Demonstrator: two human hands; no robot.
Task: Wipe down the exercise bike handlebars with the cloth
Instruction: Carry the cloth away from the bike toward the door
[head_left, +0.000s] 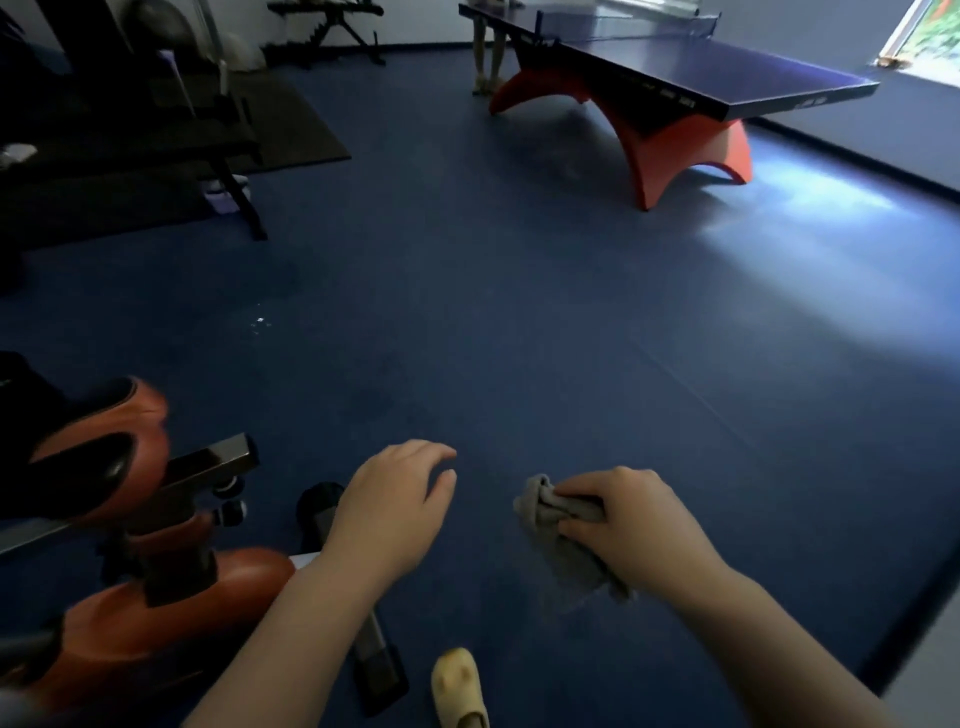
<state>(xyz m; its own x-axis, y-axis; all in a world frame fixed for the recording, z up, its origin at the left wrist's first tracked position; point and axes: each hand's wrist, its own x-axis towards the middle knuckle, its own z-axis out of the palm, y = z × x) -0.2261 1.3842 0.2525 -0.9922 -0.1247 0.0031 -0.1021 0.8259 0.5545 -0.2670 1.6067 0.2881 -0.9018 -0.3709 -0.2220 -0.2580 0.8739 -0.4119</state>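
Note:
My right hand (634, 525) is closed around a crumpled grey cloth (558, 535), which hangs below the fist over the blue floor. My left hand (395, 499) hovers to the left of it, fingers spread and curved, holding nothing. The orange and black exercise bike (135, 519) fills the lower left corner, left of my left forearm. Only its body and a black crossbar (208, 467) show; I cannot see the handlebars. Neither hand touches the bike.
A blue table-tennis table (670, 73) on orange legs stands at the back right, with a person's legs (488, 47) behind it. Black benches and mats (156, 140) occupy the back left. A yellow slipper (460, 686) is at the bottom edge. Open blue floor (519, 322) lies ahead.

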